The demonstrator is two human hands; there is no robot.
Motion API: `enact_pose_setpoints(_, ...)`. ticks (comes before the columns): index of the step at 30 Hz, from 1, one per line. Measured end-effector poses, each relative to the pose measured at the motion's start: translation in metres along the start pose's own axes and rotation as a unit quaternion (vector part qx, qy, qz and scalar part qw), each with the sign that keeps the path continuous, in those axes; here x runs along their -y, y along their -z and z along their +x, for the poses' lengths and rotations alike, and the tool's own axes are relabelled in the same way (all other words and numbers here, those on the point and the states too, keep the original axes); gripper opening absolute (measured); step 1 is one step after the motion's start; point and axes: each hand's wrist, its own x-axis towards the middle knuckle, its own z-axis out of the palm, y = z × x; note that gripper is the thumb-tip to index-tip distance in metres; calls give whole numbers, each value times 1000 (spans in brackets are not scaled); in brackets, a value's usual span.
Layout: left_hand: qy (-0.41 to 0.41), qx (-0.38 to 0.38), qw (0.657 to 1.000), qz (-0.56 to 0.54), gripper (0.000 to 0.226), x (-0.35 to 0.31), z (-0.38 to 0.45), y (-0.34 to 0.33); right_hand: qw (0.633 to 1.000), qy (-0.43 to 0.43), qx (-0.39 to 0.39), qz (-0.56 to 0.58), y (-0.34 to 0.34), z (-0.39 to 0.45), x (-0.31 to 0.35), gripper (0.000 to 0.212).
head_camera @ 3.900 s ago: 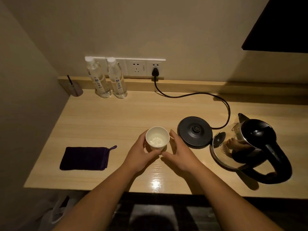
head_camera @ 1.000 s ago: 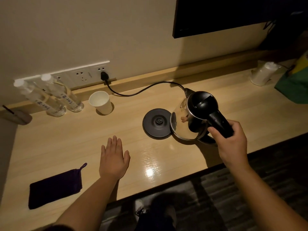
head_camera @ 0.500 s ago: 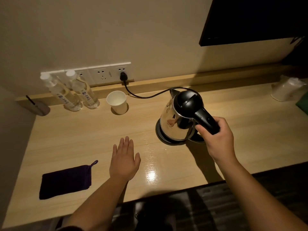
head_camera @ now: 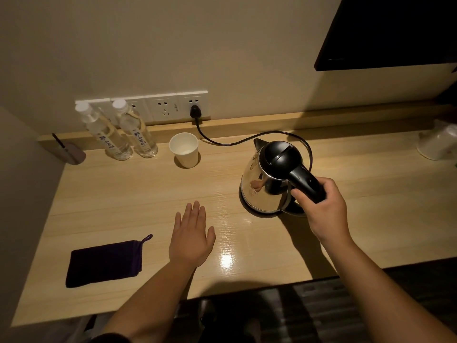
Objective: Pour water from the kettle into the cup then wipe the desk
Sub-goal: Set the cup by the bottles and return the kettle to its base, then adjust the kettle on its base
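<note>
A steel kettle (head_camera: 265, 186) with a black lid and handle stands upright on its black base on the wooden desk (head_camera: 128, 201). My right hand (head_camera: 321, 206) is wrapped around the kettle's handle. A white paper cup (head_camera: 184, 149) stands near the back wall, left of the kettle. My left hand (head_camera: 191, 233) lies flat on the desk, fingers apart, holding nothing. A dark purple cloth (head_camera: 105, 262) lies folded at the front left, left of my left hand.
Two clear water bottles (head_camera: 123, 134) stand at the back left by a white socket strip (head_camera: 170, 107). The kettle's black cord (head_camera: 222, 142) runs from the socket across the desk behind the cup. A pale object (head_camera: 437, 142) sits at the right edge. A small holder (head_camera: 71, 151) stands far left.
The cup moved from my hands to the back of the desk. My right hand carried the kettle from beside its base onto the base. My left hand stayed flat on the desk.
</note>
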Motion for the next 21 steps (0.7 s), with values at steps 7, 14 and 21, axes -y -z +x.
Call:
enact_pose_setpoints(7,1,-2,1000,-1,67,0,0,-1,1000,10,-4,-4,-5,8,4,37)
enact_pose_setpoints(14,2,6,1000,1,67,0,0,-1,1000,20,0,-18,-5,10,4,38)
enact_pose_setpoints(21,-2,19,1000,-9,64,0,0,1,997,32,28,-61,1,10,9,65)
